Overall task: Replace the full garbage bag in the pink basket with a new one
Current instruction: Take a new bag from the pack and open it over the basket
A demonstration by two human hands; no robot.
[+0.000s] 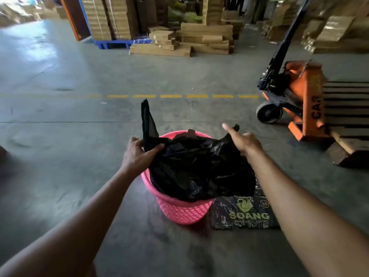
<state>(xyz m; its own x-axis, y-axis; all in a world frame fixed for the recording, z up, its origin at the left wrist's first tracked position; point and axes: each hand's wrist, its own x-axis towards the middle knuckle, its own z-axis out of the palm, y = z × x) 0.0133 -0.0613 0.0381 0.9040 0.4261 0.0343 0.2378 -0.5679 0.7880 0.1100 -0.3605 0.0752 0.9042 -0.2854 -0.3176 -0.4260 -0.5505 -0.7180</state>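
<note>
A pink lattice basket (180, 209) stands on the concrete floor in front of me. A black garbage bag (199, 168) fills it and bulges over the rim. My left hand (137, 154) grips the bag's left edge, where one handle strip stands up. My right hand (242, 141) holds the bag's right handle, thumb pointing up. A flat black packet of new bags (242, 213) with green print lies on the floor, right of the basket and touching it.
An orange pallet jack (295, 96) with a loaded wooden pallet (347, 120) stands close on the right. Stacks of cardboard boxes (199, 39) and a blue pallet (113, 44) line the back. A dashed yellow line (171, 96) crosses the floor beyond the basket.
</note>
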